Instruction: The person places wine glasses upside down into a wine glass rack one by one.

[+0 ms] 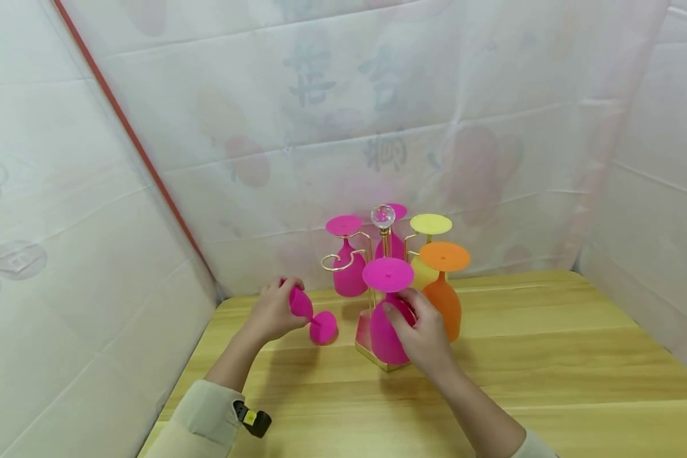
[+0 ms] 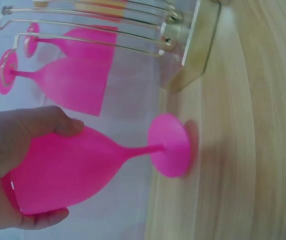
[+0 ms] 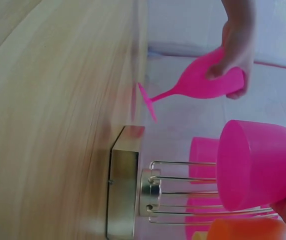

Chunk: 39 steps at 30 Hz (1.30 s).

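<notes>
My left hand (image 1: 276, 310) grips a pink wine glass (image 2: 78, 167) around its bowl. This glass is tilted, with its foot down close to the wooden table; whether it touches I cannot tell. At the front of the gold rack (image 1: 372, 280), my right hand (image 1: 426, 327) holds another pink wine glass (image 1: 388, 340) by its bowl, upside down with the foot on top. Whether this one is seated in a rack loop is unclear. Other upside-down glasses hang around the rack: pink (image 1: 349, 270) ones at the back, a yellow one (image 1: 430, 224) and an orange one (image 1: 443, 299) on the right.
A clear crystal ball (image 1: 382, 216) tops the rack's post. Its gold base (image 3: 123, 192) stands on the wooden table (image 1: 549, 362). On the rack's left side a gold wire loop (image 1: 336, 266) has no glass. White printed sheets (image 1: 320, 127) enclose the back and sides.
</notes>
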{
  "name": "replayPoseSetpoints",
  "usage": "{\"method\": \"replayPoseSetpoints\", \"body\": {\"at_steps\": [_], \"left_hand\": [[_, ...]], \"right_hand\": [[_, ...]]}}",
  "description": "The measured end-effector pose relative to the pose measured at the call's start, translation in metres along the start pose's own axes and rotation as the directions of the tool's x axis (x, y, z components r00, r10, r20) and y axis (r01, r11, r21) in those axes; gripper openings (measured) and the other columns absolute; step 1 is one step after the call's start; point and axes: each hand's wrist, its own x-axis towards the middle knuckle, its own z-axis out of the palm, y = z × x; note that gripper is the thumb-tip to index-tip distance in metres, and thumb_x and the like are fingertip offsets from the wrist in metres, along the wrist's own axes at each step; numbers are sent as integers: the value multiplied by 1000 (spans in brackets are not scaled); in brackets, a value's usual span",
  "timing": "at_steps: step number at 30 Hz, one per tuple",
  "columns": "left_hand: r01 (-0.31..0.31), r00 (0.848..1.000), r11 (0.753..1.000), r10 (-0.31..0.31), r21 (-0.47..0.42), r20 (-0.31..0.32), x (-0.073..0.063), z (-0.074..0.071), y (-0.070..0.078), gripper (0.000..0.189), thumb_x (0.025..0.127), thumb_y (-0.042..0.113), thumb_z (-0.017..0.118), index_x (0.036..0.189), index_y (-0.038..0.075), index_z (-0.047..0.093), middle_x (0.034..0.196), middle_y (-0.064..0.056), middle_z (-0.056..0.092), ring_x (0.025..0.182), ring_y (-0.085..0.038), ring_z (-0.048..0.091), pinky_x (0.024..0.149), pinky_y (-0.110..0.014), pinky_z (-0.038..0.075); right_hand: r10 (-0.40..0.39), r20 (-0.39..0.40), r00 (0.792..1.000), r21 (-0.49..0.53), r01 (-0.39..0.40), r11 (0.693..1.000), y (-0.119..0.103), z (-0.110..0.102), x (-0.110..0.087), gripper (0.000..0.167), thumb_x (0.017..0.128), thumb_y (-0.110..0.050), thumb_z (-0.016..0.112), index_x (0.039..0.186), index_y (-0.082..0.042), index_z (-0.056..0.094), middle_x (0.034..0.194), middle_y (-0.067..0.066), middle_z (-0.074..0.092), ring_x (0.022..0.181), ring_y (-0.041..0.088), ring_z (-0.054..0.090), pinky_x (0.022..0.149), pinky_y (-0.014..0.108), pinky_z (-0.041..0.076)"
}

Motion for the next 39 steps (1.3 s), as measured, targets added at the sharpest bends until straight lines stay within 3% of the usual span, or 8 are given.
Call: {"method": "replayPoseSetpoints", "body": {"at_steps": [7, 13, 21, 30, 39], "left_hand": [[3, 1000, 988, -1, -158, 16, -12, -10, 2, 65, 64, 25, 91, 119, 18, 57, 124, -8, 52, 109, -31, 49, 75, -39, 55], [6, 998, 937, 17, -350, 65, -19, -18, 2, 63, 67, 23, 89, 120, 19, 54, 122, -5, 50, 106, -28, 52, 72, -34, 56], [13, 993, 822, 56, -570, 104, -27, -32, 2, 62, 73, 22, 87, 122, 19, 50, 124, -10, 51, 105, -31, 57, 73, -36, 58], [83, 991, 720, 10, -689, 130, -40, -43, -2, 61, 77, 18, 83, 126, 22, 46, 129, -14, 50, 109, -35, 56, 76, -40, 59], [51, 996, 545, 38, -837, 86, -50, -42, -9, 58, 79, 4, 76, 125, 13, 42, 133, -9, 46, 114, -33, 54, 80, -45, 58]], "right_hand": [[-7, -13, 1000, -4, 7, 1000, 1, -2, -2, 34, 95, -20, 66, 128, -19, 60, 123, 0, 62, 113, 17, 61, 90, 40, 56], [-26, -11, 1000, -15, 25, 1000, 4, -3, -2, 36, 95, -20, 66, 129, -17, 59, 124, 0, 61, 116, 18, 60, 91, 38, 56], [-40, -18, 999, -24, 39, 999, 6, -3, -2, 35, 93, -17, 68, 127, -16, 61, 122, -4, 61, 115, 14, 59, 90, 35, 56], [-35, -39, 999, -19, 34, 999, 5, -5, -3, 37, 91, -15, 70, 127, -17, 61, 122, -5, 61, 115, 12, 59, 89, 36, 57], [-71, -43, 997, -36, 69, 997, 5, -6, -5, 34, 93, -15, 68, 126, -16, 62, 121, -3, 61, 114, 14, 59, 90, 29, 55]]}}
